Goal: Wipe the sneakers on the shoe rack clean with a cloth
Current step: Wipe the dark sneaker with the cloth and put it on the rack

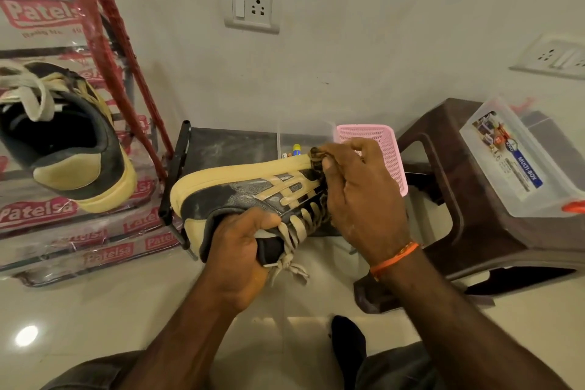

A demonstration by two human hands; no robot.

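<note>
The left hand (240, 250) grips 1 sneaker (240, 190) at its opening, fingers tucked inside the collar and the thumb curled over the tongue edge beside the pale laces (292, 231). It holds the shoe in the air on its side, cream sole turned up toward the wall and heel pointing left. The right hand (361, 193) is closed around a dark patterned cloth (318, 161), thumb and fingers pinching it against the toe end of the sole; more of the cloth shows below the palm against the laces. An orange thread band (394, 258) circles the right wrist.

Just behind the held shoe stands a low black shoe rack (218, 142), its dusty top shelf bare at the left edge. A pink mesh basket (380, 139) sits at the rack's right edge, partly hidden by the right hand, with a small yellow-and-blue object (296, 150) beside it.

The second sneaker (69, 142) of the same colours rests at the left, on stacked plastic-wrapped packs (79, 250) printed "Patelsa", next to a red-wrapped frame (120, 57). At the right, a brown plastic stool (459, 187) carries a clear box (519, 161) labelled "MULTI-BOX" on its seat. 1 wall socket (252, 5) sits above the rack, another (557, 55) at the far right.
</note>
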